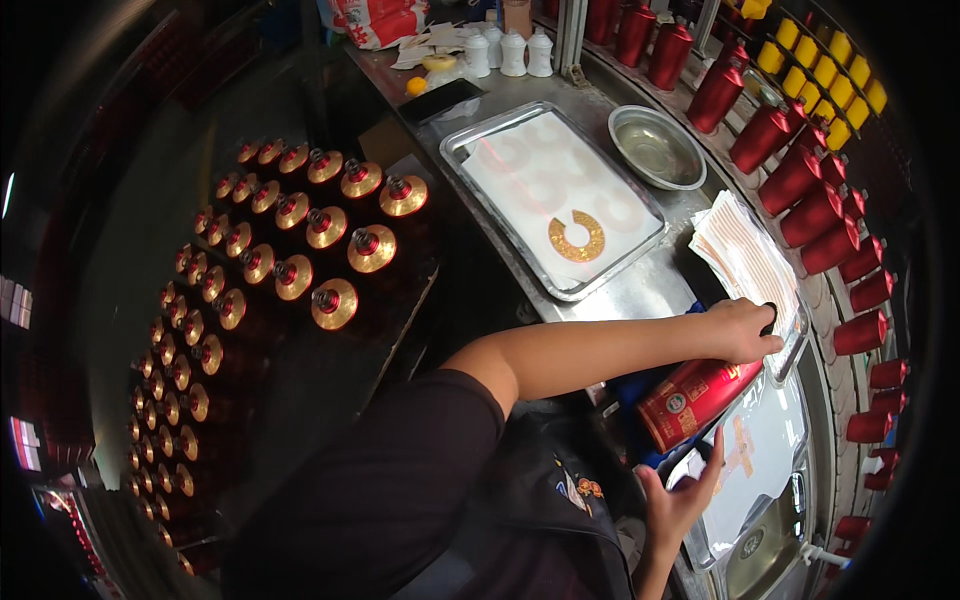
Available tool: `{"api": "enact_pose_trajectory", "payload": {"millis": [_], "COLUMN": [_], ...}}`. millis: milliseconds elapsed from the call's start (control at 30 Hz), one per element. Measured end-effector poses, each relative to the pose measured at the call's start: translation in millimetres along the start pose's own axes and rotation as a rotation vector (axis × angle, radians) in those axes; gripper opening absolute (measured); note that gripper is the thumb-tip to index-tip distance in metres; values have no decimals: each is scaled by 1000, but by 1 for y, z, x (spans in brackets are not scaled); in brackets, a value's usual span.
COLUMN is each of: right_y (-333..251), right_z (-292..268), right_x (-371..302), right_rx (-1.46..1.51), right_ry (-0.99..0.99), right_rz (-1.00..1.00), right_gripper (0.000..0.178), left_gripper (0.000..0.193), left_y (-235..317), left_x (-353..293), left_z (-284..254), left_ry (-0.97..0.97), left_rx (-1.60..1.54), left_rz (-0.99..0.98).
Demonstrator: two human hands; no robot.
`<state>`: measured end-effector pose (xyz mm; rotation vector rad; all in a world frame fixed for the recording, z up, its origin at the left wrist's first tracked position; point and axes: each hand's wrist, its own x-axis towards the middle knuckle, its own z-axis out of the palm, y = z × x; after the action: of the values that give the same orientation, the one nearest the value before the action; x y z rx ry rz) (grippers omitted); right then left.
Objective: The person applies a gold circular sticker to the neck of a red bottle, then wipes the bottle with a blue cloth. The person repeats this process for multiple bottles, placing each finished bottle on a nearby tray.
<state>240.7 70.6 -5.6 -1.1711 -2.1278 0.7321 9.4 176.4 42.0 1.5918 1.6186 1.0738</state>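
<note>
Reaching across bench, head view: left hand fingers pressed flat on stack of striped labels; right hand open, fingertips steadying red bottle lying on its side over tray. Gold ring label waits on pasting tray. Red bottles on conveyor many; gold-capped bottles massed left. Label state on held bottle hard to make out; right wrist cut off
</note>
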Motion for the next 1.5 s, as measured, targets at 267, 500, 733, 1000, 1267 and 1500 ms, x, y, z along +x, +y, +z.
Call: {"api": "enact_pose_trajectory", "payload": {"millis": [267, 500, 733, 1000, 1267, 1500], "right_y": [-26, -69, -161, -168, -152, -143], "right_z": [-4, -1, 71, 82, 108, 111], "right_x": [2, 63, 58, 37, 37, 40], "right_rx": [149, 93, 112, 121, 86, -67], "right_ry": [-97, -478, -858, -993, -887, -850], "right_rz": [-227, -1151, -1207, -940, -927, -820], "right_gripper": [109, 92, 89, 85, 83, 76], "left_gripper": [53, 23, 20, 27, 27, 23], "left_y": [-15, 3, 133, 116, 65, 32], "left_x": [-23, -260, -510, -761, -929, -945], "left_z": [-24, -148, -61, 13, 20, 12], "left_ry": [179, 454, 1316, 1785, 1856, 1914], "left_rx": [-167, -260, 660, 1451, 1418, 1356], "left_rz": [-165, 23, -512, -1444, -1680, -1597]}}
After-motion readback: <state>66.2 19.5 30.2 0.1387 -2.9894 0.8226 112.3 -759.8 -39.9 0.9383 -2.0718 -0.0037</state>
